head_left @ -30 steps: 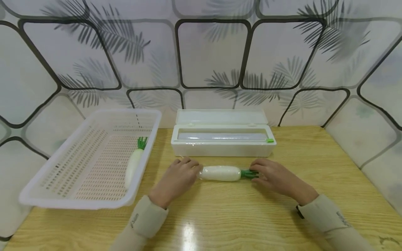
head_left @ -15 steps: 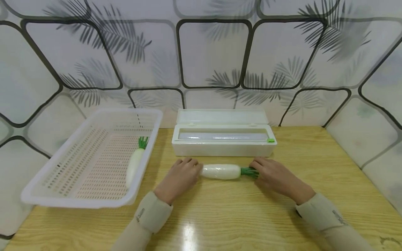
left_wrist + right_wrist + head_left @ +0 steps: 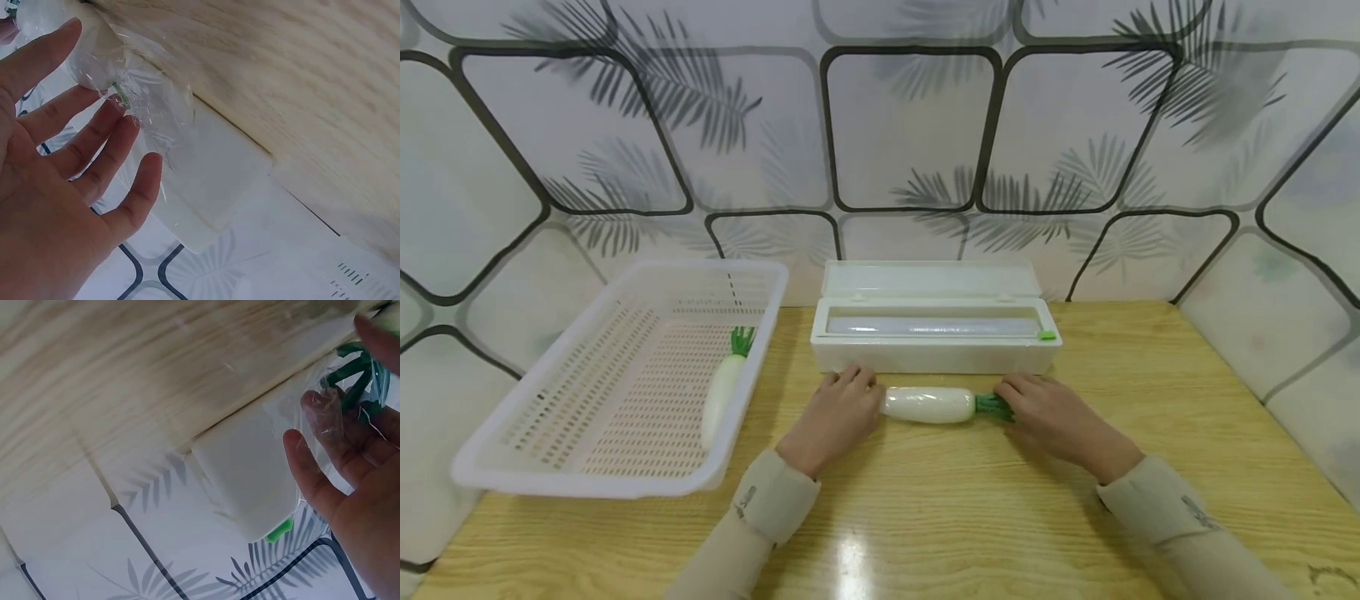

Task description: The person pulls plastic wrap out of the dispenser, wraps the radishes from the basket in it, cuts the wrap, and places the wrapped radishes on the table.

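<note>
A white radish [image 3: 931, 405] wrapped in clear plastic film lies crosswise on the table, its green leaves [image 3: 992, 406] pointing right. My left hand [image 3: 838, 412] touches its left end. In the left wrist view the fingers are spread and only gently bent, their tips against the loose film [image 3: 159, 112], with the thumb apart. My right hand [image 3: 1056, 417] is at the leafy end. The right wrist view has its loosely bent fingers touching the film around the green leaves [image 3: 356, 369], not closed round them.
Just behind the radish stands a white cling film box [image 3: 936, 358] with its lid raised, a film roll inside and a green slider [image 3: 1046, 336]. A white perforated basket [image 3: 580, 486] at left holds another radish [image 3: 721, 398]. Patterned walls enclose the wooden table [image 3: 955, 525].
Both hands have shifted slightly away from me along with the wrapped radish, which now lies closer to the cling film box. The basket and box stay in place.
</note>
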Tool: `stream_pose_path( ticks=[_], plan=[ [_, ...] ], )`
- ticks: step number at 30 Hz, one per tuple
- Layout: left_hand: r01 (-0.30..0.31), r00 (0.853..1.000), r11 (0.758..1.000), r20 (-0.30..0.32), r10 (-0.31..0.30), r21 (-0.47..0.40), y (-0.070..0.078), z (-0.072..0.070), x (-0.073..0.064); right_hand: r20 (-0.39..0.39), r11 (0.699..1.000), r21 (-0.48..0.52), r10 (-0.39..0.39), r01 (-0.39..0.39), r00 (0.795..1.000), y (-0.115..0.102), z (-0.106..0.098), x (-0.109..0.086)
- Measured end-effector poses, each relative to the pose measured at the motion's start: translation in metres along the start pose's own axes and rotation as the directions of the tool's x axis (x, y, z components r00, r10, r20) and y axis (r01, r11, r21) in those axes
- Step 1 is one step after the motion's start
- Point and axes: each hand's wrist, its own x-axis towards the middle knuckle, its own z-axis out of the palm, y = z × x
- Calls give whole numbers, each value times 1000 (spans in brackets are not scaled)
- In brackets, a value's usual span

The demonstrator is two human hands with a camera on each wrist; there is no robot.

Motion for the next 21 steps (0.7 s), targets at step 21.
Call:
stream_pose_path(
  ticks=[21],
  plan=[
    [35, 997, 990, 73, -25, -137, -9, 3, 10, -100, 999, 42, -5, 9, 995, 1, 6, 6]
  ],
)
